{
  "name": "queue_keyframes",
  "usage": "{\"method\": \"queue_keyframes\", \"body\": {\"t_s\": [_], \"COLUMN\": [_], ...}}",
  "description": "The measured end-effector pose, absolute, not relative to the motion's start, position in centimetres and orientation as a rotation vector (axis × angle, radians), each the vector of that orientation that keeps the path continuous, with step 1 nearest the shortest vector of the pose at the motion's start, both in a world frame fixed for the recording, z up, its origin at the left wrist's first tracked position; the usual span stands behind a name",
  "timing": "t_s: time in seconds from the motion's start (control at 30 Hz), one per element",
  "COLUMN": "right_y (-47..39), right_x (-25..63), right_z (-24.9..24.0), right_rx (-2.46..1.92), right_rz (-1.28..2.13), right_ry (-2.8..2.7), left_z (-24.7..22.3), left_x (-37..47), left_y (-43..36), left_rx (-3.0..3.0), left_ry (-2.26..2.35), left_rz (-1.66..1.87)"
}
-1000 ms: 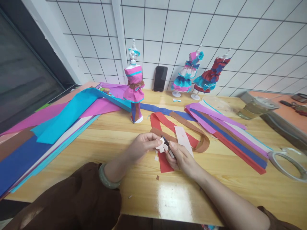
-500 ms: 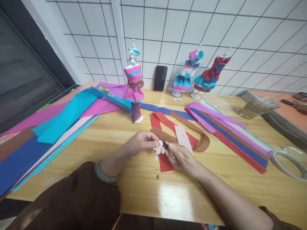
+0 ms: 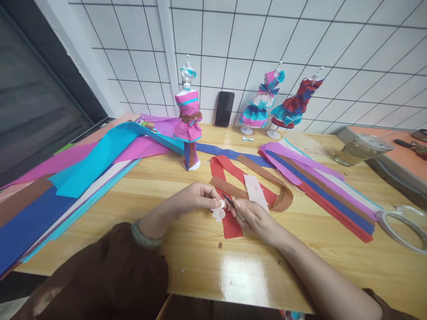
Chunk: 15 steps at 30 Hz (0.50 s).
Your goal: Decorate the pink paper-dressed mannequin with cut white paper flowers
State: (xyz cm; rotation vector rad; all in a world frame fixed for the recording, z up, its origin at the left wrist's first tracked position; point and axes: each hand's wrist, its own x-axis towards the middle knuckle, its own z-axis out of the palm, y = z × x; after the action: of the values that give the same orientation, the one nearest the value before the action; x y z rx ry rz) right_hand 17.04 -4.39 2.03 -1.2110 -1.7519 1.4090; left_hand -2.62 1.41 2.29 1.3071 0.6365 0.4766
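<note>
Over the bench [image 3: 196, 271], the left grip [image 3: 195, 200] pinches a white petalled cutout [image 3: 219, 212] and the right grip [image 3: 255, 221] clasps scissors [image 3: 230, 201] just beside it, forearms [image 3: 310, 255] slanting inward. A red strip [image 3: 232, 227] lies below; a dressed mannequin [image 3: 187, 109] stands beyond.

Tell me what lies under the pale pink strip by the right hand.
A red strip and a brown strip pass beneath the pale strip, showing either side. Covered parts, and anything else there, cannot be seen.
</note>
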Motion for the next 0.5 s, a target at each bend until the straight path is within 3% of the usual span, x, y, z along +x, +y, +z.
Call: {"method": "queue_keyframes", "body": {"t_s": [0.27, 0.5], "right_y": [-4.1, -4.4], "right_x": [16.8, 15.8], "right_z": [1.2, 1.7], "right_rx": [-1.148, -1.148], "right_rz": [1.579, 1.609], "right_ry": [-1.426, -1.539], "left_z": [2.5, 1.8], "left_x": [-2.5, -2.2], "left_y": [1.2, 1.0], "left_rx": [1.299, 1.306], "left_ry": [0.644, 0.654], "left_rz": [0.379, 0.287]}}
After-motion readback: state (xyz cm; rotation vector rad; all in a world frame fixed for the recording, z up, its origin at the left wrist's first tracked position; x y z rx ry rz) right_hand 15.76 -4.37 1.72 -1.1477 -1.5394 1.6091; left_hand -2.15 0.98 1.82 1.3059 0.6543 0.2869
